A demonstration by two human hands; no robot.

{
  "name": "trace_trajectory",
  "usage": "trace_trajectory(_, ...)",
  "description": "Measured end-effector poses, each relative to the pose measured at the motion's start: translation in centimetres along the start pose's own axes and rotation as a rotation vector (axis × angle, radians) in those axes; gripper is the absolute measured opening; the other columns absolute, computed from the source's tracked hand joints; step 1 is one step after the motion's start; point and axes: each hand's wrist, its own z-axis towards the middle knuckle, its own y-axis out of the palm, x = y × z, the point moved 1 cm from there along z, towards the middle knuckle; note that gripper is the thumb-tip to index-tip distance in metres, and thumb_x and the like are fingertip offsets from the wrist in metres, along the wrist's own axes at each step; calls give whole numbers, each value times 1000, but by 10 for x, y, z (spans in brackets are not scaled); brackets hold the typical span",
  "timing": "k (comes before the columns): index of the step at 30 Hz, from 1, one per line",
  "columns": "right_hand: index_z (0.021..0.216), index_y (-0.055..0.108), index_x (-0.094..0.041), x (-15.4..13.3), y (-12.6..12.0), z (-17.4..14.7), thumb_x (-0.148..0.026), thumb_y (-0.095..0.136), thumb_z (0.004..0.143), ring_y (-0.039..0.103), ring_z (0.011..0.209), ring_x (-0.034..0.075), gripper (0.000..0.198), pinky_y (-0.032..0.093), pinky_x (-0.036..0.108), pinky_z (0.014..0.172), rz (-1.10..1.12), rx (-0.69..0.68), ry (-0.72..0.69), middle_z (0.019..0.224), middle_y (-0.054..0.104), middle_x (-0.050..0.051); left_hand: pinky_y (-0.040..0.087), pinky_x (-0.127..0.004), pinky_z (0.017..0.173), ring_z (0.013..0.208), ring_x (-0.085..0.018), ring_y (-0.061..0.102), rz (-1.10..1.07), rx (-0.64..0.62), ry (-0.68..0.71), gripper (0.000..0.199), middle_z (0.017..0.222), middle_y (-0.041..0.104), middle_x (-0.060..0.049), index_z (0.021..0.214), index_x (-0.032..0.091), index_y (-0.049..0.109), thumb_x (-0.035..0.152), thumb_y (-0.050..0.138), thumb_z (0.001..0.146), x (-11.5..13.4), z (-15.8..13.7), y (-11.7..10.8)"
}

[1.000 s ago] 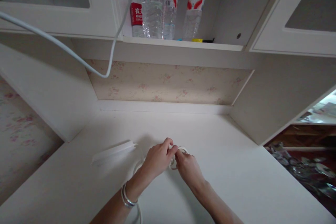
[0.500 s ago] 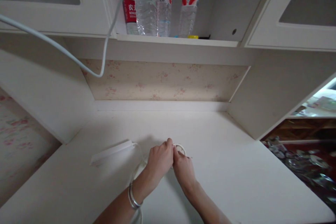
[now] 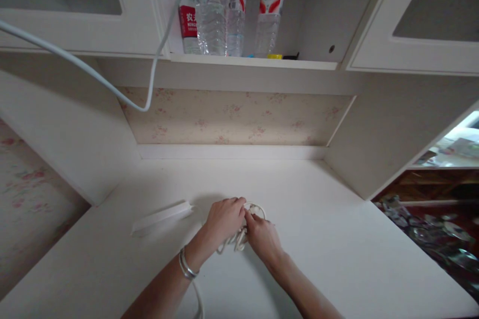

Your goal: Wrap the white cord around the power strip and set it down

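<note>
A bundle of white power cord (image 3: 238, 240) is gathered between my hands, just above the white counter (image 3: 329, 259). My left hand (image 3: 226, 217) is closed round the upper left of the bundle, its fingertips hidden behind it. On the other side my right hand (image 3: 262, 233) pinches the coils, thumb close to the left hand's fingers. One loop of the cord sticks out above the right hand. To the left lies a long white power strip (image 3: 162, 218), with its cord running from its right end toward my left hand. More cord hangs below my left wrist.
An upper cabinet shelf (image 3: 254, 61) holds several clear plastic bottles (image 3: 270, 15) and a red-labelled container (image 3: 188, 16). A white cable (image 3: 144, 108) hangs in front at upper left. Side panels (image 3: 404, 124) flank the counter; glassware (image 3: 422, 229) stands beyond at right.
My hands have shifted slightly, the left a little leftward. More coils of the cord now show below and between them. The power strip stays in place.
</note>
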Motion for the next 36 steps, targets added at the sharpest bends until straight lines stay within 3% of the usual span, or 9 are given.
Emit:
trace_trajectory(3, 116, 55, -20, 1, -6, 0, -10, 46, 84, 68, 83, 18, 35, 48, 22, 69, -73, -64, -102, 98, 68, 8, 47, -28, 77, 88, -17, 64, -8, 37, 160, 29, 95, 67, -3, 92, 24, 59, 30, 31, 96, -4, -1, -5)
trace_trajectory(5, 106, 58, -19, -1, -9, 0, -9, 47, 83, 67, 81, 17, 28, 48, 21, 68, -102, -84, -154, 96, 67, 8, 47, -28, 76, 87, -17, 63, -2, 28, 188, 32, 94, 66, -4, 89, 23, 60, 31, 30, 96, -3, -1, -5)
trace_trajectory(10, 104, 58, -19, -11, -7, -3, -9, 46, 85, 66, 79, 16, 25, 47, 20, 67, -103, -32, -164, 94, 66, 7, 47, -30, 71, 80, -19, 65, 23, 81, -15, 32, 95, 65, -8, 98, 20, 58, 31, 29, 96, -1, 4, -2)
trace_trajectory(15, 116, 51, -20, -10, -2, -10, -13, 42, 90, 65, 76, 16, 28, 43, 21, 61, -57, 149, -133, 88, 67, 4, 44, -33, 77, 88, -23, 63, -128, 140, -219, 32, 95, 66, -11, 92, 17, 61, 28, 31, 94, -19, 15, -7)
trace_trajectory(20, 111, 54, -19, 1, -12, -7, -16, 40, 94, 65, 71, 14, 22, 39, 19, 57, -75, 203, -144, 85, 67, 4, 44, -24, 71, 79, -14, 63, -412, 29, -92, 44, 86, 68, -2, 87, 21, 60, 40, 22, 97, -23, 7, 11)
trace_trajectory(24, 109, 54, -20, 14, -28, 3, -20, 39, 95, 66, 68, 14, 20, 36, 21, 54, -147, 188, -124, 84, 68, 3, 45, -23, 71, 78, -13, 61, -623, -33, -10, 53, 85, 66, -3, 91, 19, 58, 42, 10, 98, -18, -14, 35)
trace_trajectory(27, 108, 53, -20, 29, -44, 10, -21, 38, 95, 66, 65, 16, 20, 34, 23, 51, -240, 163, -58, 81, 69, 3, 43, -25, 82, 92, -14, 59, -595, 2, 23, 45, 100, 64, -5, 98, 20, 56, 41, 17, 98, -24, -26, 42)
trace_trajectory(31, 106, 53, -21, 53, -65, 19, -25, 34, 97, 67, 66, 17, 21, 36, 23, 54, -338, 133, 37, 80, 69, 5, 43, -26, 73, 81, -17, 62, -457, -102, 100, 41, 87, 67, -4, 88, 20, 58, 42, 25, 98, -33, -30, 45)
trace_trajectory(36, 105, 55, -22, 82, -81, 28, -33, 31, 99, 69, 69, 21, 27, 40, 26, 59, -414, 64, 113, 78, 70, 7, 41, -25, 72, 82, -16, 63, -412, -25, 80, 37, 87, 68, -4, 88, 20, 57, 38, 26, 98, -35, -25, 43)
